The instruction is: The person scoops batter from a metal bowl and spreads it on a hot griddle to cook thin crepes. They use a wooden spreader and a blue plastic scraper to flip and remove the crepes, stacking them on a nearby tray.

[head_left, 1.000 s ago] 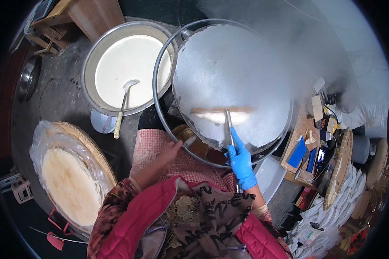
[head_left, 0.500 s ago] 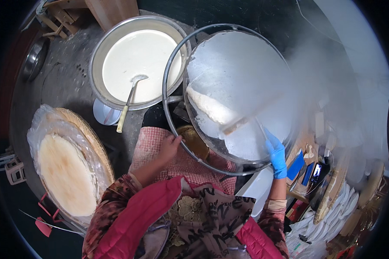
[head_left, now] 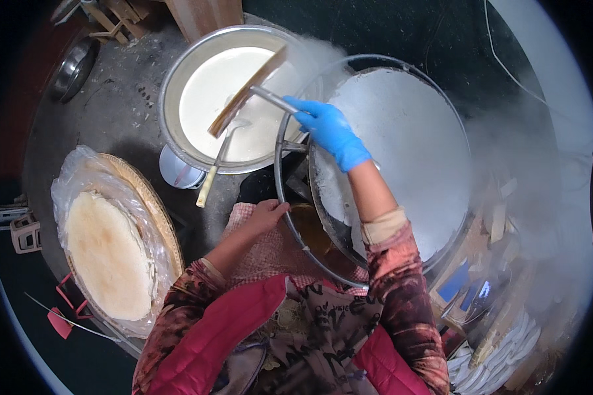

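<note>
In my blue-gloved right hand [head_left: 333, 133] is the metal handle of a batter spreader [head_left: 250, 90] with a long wooden blade. The blade hangs over a large metal basin [head_left: 172, 108] of creamy white batter [head_left: 207, 82]. My bare left hand [head_left: 268, 216] is closed at the near left of a grey metal ring [head_left: 279, 174], its fingertips on the tube. Within that ring lies a round griddle [head_left: 339, 234], mostly coated by a thin pale layer of batter [head_left: 402, 151]. My right forearm crosses over its left part. A ladle [head_left: 207, 184] leans in the basin.
At the left, a stack of pale flatbreads [head_left: 105, 257] lies on plastic over a woven tray [head_left: 155, 207]. Steam drifts over the right side, partly veiling a wooden board with blue items [head_left: 453, 283] and folded white pieces [head_left: 501, 355]. A brown pan [head_left: 313, 230] sits below the ring.
My right hand has swung the spreader from the griddle's near right edge over to the basin. The thick roll of batter no longer shows on the griddle. My left hand stays at the ring.
</note>
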`<state>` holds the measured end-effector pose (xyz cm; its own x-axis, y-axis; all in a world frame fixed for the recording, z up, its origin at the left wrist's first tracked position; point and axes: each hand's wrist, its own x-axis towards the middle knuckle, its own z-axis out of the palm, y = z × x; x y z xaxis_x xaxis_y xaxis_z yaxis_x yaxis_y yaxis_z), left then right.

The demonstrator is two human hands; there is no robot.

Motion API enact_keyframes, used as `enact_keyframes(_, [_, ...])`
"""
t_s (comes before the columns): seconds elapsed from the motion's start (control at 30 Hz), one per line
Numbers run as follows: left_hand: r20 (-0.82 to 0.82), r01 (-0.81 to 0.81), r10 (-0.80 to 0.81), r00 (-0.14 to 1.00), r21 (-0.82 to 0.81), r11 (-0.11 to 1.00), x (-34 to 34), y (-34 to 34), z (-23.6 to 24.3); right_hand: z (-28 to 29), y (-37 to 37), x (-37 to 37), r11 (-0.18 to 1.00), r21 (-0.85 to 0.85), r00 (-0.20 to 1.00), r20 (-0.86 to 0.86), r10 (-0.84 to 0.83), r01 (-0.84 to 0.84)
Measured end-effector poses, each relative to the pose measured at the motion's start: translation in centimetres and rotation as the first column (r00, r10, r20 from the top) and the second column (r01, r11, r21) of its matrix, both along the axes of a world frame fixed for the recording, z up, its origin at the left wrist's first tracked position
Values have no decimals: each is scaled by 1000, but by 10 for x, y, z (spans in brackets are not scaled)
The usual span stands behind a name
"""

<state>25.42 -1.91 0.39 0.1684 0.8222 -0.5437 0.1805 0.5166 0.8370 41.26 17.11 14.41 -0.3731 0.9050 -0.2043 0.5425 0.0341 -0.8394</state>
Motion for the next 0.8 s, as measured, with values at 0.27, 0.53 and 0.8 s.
enact_keyframes(0.27, [260, -378, 377, 889, -49, 925, -12, -21, 30, 31, -136, 132, 878, -36, 878, -28, -478, 477])
enact_keyframes(0.53, [706, -401, 292, 645, -12, 916, 13, -33, 113, 22, -281, 152, 709, -47, 697, -148, -701, 704])
enact_keyframes(0.8, [-408, 391, -20, 913, 859, 330, 124, -53, 152, 47, -336, 138, 722, 200, 748, -128, -652, 663])
